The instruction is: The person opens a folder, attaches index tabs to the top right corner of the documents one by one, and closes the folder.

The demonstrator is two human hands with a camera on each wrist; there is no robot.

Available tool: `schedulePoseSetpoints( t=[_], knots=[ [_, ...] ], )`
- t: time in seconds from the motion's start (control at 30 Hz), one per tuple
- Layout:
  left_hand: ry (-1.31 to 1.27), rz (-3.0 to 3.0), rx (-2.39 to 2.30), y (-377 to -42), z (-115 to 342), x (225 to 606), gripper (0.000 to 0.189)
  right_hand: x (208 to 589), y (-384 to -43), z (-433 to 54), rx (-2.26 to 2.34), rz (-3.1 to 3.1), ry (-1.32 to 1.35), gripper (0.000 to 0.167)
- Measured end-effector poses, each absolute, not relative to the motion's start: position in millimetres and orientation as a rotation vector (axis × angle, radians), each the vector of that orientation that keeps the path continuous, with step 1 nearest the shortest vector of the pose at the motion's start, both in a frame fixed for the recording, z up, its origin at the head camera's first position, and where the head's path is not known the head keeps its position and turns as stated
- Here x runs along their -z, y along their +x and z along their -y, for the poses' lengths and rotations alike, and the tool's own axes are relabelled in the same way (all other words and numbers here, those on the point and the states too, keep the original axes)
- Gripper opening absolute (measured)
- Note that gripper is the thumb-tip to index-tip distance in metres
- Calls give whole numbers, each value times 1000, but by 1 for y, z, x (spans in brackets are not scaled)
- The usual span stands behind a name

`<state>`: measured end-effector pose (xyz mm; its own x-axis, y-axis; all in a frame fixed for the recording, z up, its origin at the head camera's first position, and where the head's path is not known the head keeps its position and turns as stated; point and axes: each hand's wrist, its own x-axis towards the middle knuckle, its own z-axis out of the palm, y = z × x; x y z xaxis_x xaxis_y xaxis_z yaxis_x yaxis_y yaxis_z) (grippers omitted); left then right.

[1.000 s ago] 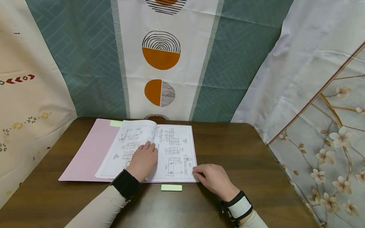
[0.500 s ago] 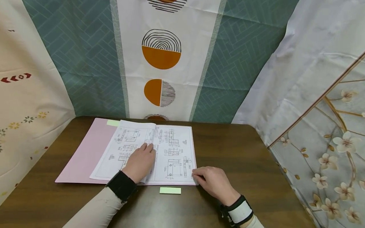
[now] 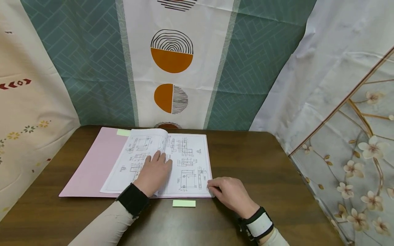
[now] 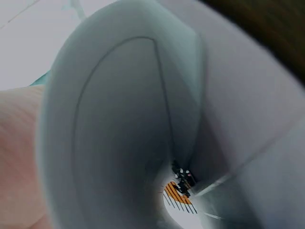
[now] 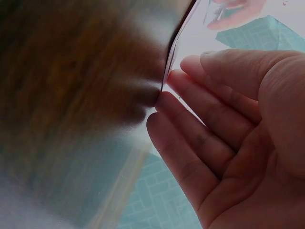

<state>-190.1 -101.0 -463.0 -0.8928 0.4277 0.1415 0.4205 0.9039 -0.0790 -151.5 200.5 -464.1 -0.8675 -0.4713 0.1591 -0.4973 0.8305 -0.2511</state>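
Note:
A pink-covered booklet (image 3: 89,167) of technical drawings lies spread on the table. My left hand (image 3: 155,174) rests on its left-hand pages (image 3: 123,181) beside the fold, fingers spread and pointing away from me. Those pages bulge upward near the fold. In the left wrist view, a curled page (image 4: 124,114) fills most of the frame, with part of the hand at the left edge. My right hand (image 3: 229,191) is at the near right corner of the right-hand page (image 3: 197,143). In the right wrist view, its relaxed fingers (image 5: 205,138) touch the booklet's edge, with the thumb over them.
A pale green sticky-note pad (image 3: 184,203) lies on the wooden table (image 3: 240,153) just in front of the booklet. Another pale green strip (image 3: 123,132) is at the top of the pink cover. Patterned cloths (image 3: 172,51) hang behind the table and at both sides.
My left hand's fingers have spread apart on the page. The right hand stays at the booklet's corner, and the head view has shifted slightly.

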Motion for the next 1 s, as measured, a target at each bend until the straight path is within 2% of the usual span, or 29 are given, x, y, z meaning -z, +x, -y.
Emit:
schedulePoseSetpoints(
  t=[0.33, 0.73, 1.0],
  knots=[
    [-757, 2795, -25, -182, 88, 455, 35, 462, -153, -205, -414, 2932, 758, 16],
    [-1064, 2648, 228, -144, 91, 448, 24, 463, -152, -203, -443, 2909, 787, 15],
    [-1198, 2781, 278, -128, 88, 444, 33, 463, -150, -201, -456, 2892, 794, 13]
  ],
)
